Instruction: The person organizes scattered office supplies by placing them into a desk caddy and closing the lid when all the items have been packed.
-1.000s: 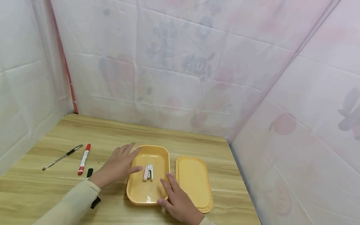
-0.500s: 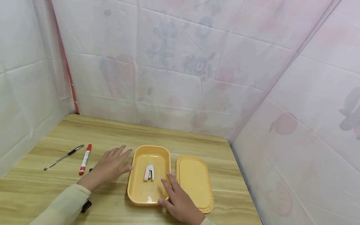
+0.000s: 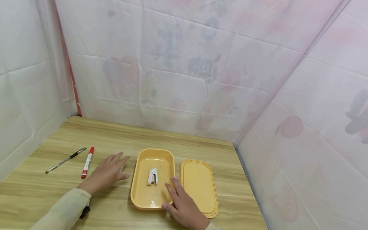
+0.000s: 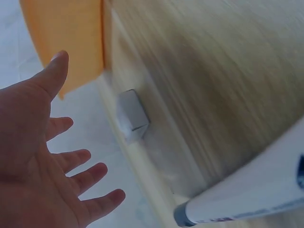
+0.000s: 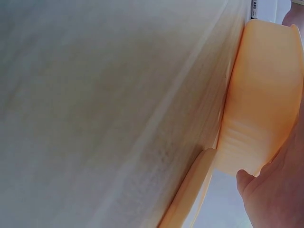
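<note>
Tabletop (image 3: 103,137) bears a block (image 4: 133,114) left hand (image 3: 107,172) mostly hides.

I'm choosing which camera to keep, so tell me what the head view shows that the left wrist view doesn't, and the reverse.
Only the head view: the stapler in the yellow box, the pen, the red marker, the yellow lid and the right hand.

Only the left wrist view: the palm side of the left hand, the white barrel of a dark-ended marker, and a clear look at a small pale block, of which the head view has at most a sliver.

Both: left hand, yellow box, table.
</note>
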Demonstrator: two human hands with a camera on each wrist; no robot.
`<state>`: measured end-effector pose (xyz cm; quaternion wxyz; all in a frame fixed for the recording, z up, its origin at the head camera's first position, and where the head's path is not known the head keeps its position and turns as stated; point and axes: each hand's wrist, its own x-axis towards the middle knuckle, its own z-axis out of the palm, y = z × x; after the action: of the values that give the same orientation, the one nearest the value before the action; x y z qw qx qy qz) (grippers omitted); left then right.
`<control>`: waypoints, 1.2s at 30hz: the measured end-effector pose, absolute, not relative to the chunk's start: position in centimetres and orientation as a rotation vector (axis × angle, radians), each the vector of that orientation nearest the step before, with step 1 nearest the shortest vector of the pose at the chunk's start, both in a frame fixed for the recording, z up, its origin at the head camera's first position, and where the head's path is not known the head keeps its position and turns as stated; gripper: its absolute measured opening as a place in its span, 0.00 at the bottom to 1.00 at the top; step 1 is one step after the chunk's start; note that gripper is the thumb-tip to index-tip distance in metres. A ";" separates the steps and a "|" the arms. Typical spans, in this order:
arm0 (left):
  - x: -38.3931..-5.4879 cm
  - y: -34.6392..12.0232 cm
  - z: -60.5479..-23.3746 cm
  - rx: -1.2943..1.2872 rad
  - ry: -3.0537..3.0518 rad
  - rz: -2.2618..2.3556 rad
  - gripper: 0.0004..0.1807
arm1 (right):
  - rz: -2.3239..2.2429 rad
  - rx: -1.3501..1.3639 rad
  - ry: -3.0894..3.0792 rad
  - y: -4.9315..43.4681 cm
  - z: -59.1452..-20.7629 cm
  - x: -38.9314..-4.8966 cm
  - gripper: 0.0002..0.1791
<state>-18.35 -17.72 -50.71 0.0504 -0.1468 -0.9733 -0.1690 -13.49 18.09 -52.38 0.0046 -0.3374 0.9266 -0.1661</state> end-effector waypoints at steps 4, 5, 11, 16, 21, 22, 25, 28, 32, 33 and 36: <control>-18.4 -18.0 -51.3 -0.451 -2.974 -0.529 0.42 | -0.522 -1.053 2.898 18.1 -52.3 -13.5 0.39; -18.4 -18.0 -51.4 -0.449 -2.980 -0.534 0.42 | -0.525 -1.051 2.897 18.1 -52.3 -13.5 0.39; -18.5 -18.2 -51.8 -0.427 -3.029 -0.543 0.42 | -0.528 -1.046 2.891 18.1 -52.5 -13.5 0.39; -18.8 -18.3 -52.1 -0.435 -3.038 -0.580 0.42 | -0.527 -1.059 2.910 18.1 -52.5 -13.5 0.39; -19.1 -18.4 -52.6 -0.446 -3.087 -0.627 0.43 | -0.517 -1.070 2.917 18.1 -52.5 -13.4 0.38; -19.1 -18.4 -52.6 -0.453 -3.093 -0.624 0.43 | -0.517 -1.069 2.916 18.1 -52.5 -13.4 0.38; -19.1 -18.4 -52.8 -0.473 -3.102 -0.599 0.42 | -0.516 -1.066 2.915 18.1 -52.4 -13.4 0.39; -19.1 -18.4 -52.8 -0.483 -3.104 -0.589 0.40 | -0.515 -1.067 2.921 18.1 -52.3 -13.4 0.39; -19.0 -18.4 -52.8 -0.489 -3.100 -0.584 0.38 | -0.518 -1.069 2.926 18.1 -52.4 -13.5 0.38; -18.9 -18.4 -52.8 -0.490 -3.097 -0.584 0.37 | -0.520 -1.069 2.925 18.1 -52.4 -13.5 0.38; -18.8 -18.3 -52.8 -0.503 -3.083 -0.560 0.34 | -0.526 -1.069 2.916 18.1 -52.5 -13.5 0.38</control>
<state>-18.81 -18.33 -52.77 -0.0161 -0.1584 -0.9714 -0.1764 -13.54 18.14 -52.48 -0.0041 -0.3395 0.9257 -0.1670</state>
